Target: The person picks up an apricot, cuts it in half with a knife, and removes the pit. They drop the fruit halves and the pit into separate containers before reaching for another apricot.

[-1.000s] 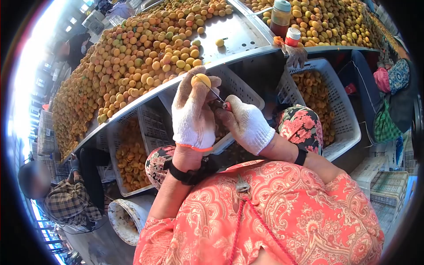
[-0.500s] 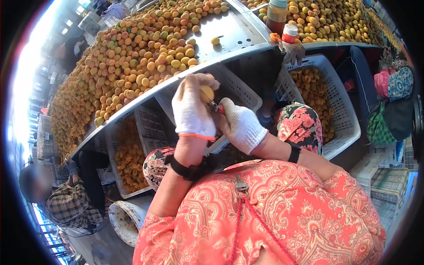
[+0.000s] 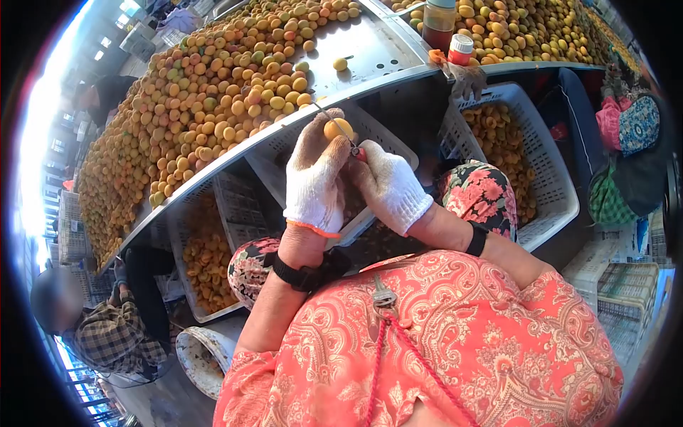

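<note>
In a white knit glove with a stained, brownish palm, my left hand holds a yellow apricot up between thumb and fingers. My right hand, gloved in the same way, is closed round the red handle of a small knife. The knife's thin blade lies across the apricot and its tip sticks out beyond the fruit on the far side. Both hands meet in front of the metal table's edge, above a crate under the table.
Whole apricots heap the metal table. A bottle of dark liquid and a red jar with a white lid stand at the divider. Crates of apricot halves flank my knees. A co-worker sits at left beside a bucket.
The apricot has turned upward in my left hand, and the blade now lies across it with its tip showing beyond. My left fingers have shifted; my right hand keeps the knife.
</note>
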The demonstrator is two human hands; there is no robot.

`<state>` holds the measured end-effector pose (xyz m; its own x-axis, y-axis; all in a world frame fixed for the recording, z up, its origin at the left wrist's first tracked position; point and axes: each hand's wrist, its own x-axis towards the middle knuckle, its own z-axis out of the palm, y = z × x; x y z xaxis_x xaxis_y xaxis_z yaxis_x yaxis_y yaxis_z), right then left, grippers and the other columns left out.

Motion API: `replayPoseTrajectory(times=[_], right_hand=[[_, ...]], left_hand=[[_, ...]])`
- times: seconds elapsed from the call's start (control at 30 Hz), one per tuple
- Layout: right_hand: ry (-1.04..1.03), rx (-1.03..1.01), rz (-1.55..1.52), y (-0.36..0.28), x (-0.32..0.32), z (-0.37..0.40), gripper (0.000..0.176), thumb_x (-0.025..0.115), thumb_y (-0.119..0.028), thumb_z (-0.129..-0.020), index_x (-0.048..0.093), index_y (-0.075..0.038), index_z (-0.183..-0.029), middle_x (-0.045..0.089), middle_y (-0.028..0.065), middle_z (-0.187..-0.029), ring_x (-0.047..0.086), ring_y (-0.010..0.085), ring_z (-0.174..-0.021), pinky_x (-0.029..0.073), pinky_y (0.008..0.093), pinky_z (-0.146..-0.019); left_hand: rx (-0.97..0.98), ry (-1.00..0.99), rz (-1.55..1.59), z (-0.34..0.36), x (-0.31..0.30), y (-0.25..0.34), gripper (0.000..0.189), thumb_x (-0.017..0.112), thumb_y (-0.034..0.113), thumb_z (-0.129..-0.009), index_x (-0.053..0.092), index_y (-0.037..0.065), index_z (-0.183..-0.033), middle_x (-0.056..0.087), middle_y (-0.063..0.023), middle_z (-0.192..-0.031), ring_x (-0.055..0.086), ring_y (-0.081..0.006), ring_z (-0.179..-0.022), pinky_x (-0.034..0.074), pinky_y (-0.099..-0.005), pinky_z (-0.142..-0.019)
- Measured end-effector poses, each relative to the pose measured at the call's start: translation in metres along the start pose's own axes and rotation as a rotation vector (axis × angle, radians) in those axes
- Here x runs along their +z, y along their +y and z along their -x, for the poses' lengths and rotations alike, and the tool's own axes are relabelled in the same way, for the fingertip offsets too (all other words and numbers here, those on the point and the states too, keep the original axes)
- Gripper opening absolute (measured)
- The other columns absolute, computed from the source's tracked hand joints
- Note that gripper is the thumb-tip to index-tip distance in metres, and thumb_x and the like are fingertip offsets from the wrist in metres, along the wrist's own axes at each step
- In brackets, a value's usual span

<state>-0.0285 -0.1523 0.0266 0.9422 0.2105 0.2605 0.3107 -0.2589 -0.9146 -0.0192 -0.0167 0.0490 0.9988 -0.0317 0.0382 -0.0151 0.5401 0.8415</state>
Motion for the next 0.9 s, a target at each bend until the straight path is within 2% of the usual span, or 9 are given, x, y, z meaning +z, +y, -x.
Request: replayPoseTrajectory(times=[0.07, 0.17, 0.27, 0.37, 0.5, 0.57, 0.63, 0.7, 0.9], right_hand=[[-0.001, -0.014, 0.05, 0.004, 0.002, 0.0, 0.025, 0.054, -0.024, -0.1, 0.054, -0.001, -0.106, 0.065, 0.0265, -0.08, 0.064, 0.046, -0.08, 0.05, 0.0522, -0.066], [-0.02, 0.01, 0.12, 0.001, 0.004, -0.002, 0.024, 0.055, -0.025, -0.099, 0.054, -0.001, -0.103, 0.065, 0.0257, -0.077, 0.064, 0.046, -0.079, 0.05, 0.053, -0.065], [-0.013, 0.008, 0.157, 0.002, 0.008, -0.003, 0.023, 0.056, -0.025, -0.099, 0.054, -0.002, -0.101, 0.065, 0.0258, -0.076, 0.064, 0.0459, -0.078, 0.05, 0.0537, -0.065], [-0.015, 0.016, 0.163, 0.005, 0.008, -0.005, 0.024, 0.056, -0.026, -0.099, 0.054, -0.002, -0.102, 0.065, 0.0263, -0.077, 0.065, 0.0454, -0.079, 0.05, 0.0535, -0.066], [-0.007, 0.022, 0.108, -0.001, 0.008, -0.004, 0.025, 0.056, -0.027, -0.099, 0.054, -0.001, -0.101, 0.065, 0.0268, -0.078, 0.065, 0.0452, -0.079, 0.05, 0.0537, -0.066], [0.0, 0.013, 0.108, -0.004, 0.007, -0.002, 0.02, 0.055, -0.02, -0.101, 0.053, -0.001, -0.099, 0.064, 0.0245, -0.076, 0.065, 0.0441, -0.078, 0.049, 0.0452, -0.062], [-0.009, 0.029, 0.063, -0.01, 0.002, 0.0, 0.02, 0.056, -0.021, -0.1, 0.054, -0.001, -0.097, 0.064, 0.0254, -0.076, 0.065, 0.0446, -0.077, 0.049, 0.0474, -0.062], [-0.012, 0.049, 0.02, -0.01, 0.0, 0.0, 0.021, 0.058, -0.021, -0.099, 0.055, -0.001, -0.096, 0.064, 0.0263, -0.076, 0.064, 0.045, -0.077, 0.048, 0.0495, -0.062], [-0.027, 0.024, -0.058, -0.009, 0.003, 0.0, 0.022, 0.06, -0.02, -0.099, 0.055, 0.0, -0.092, 0.063, 0.0263, -0.076, 0.063, 0.0461, -0.078, 0.047, 0.0474, -0.06]], left_hand=[[0.022, 0.041, -0.118, -0.002, -0.001, 0.0, 0.043, 0.066, 0.003, -0.093, 0.052, 0.0, -0.134, 0.061, -0.0111, -0.124, 0.062, -0.0223, -0.11, 0.052, -0.0343, -0.094], [-0.004, 0.128, 0.012, -0.002, -0.003, -0.001, 0.038, 0.069, 0.01, -0.093, 0.058, 0.0, -0.127, 0.063, -0.0098, -0.117, 0.063, -0.0201, -0.101, 0.054, -0.0321, -0.083], [-0.104, 0.183, 0.224, -0.008, -0.007, -0.003, 0.031, 0.072, 0.022, -0.093, 0.063, 0.002, -0.115, 0.067, -0.0064, -0.097, 0.063, -0.0179, -0.084, 0.051, -0.0293, -0.068], [-0.088, 0.222, 0.178, -0.006, 0.001, -0.001, 0.031, 0.072, 0.022, -0.093, 0.063, 0.002, -0.116, 0.067, -0.0055, -0.094, 0.063, -0.0173, -0.08, 0.051, -0.0295, -0.067], [0.023, 0.239, -0.184, -0.01, -0.008, -0.015, 0.029, 0.061, 0.029, -0.101, 0.067, 0.001, -0.104, 0.066, -0.0057, -0.097, 0.06, -0.0134, -0.08, 0.047, -0.027, -0.068], [0.036, 0.265, -0.258, -0.012, -0.02, -0.018, 0.03, 0.057, 0.027, -0.102, 0.068, 0.0, -0.096, 0.066, -0.0093, -0.098, 0.06, -0.0164, -0.084, 0.047, -0.0291, -0.073], [0.337, 0.062, -0.834, -0.01, -0.022, -0.004, 0.024, 0.06, 0.021, -0.098, 0.068, -0.001, -0.095, 0.066, -0.0133, -0.097, 0.06, -0.0226, -0.092, 0.048, -0.0343, -0.083], [0.255, 0.048, -0.808, -0.006, -0.017, 0.003, 0.019, 0.063, 0.017, -0.091, 0.069, -0.002, -0.093, 0.065, -0.0157, -0.099, 0.058, -0.0283, -0.099, 0.046, -0.0387, -0.09], [0.599, -0.123, -1.141, -0.018, -0.035, 0.022, 0.018, 0.077, 0.013, -0.077, 0.068, -0.001, -0.084, 0.065, -0.0132, -0.095, 0.059, -0.0276, -0.091, 0.048, -0.0377, -0.084]])
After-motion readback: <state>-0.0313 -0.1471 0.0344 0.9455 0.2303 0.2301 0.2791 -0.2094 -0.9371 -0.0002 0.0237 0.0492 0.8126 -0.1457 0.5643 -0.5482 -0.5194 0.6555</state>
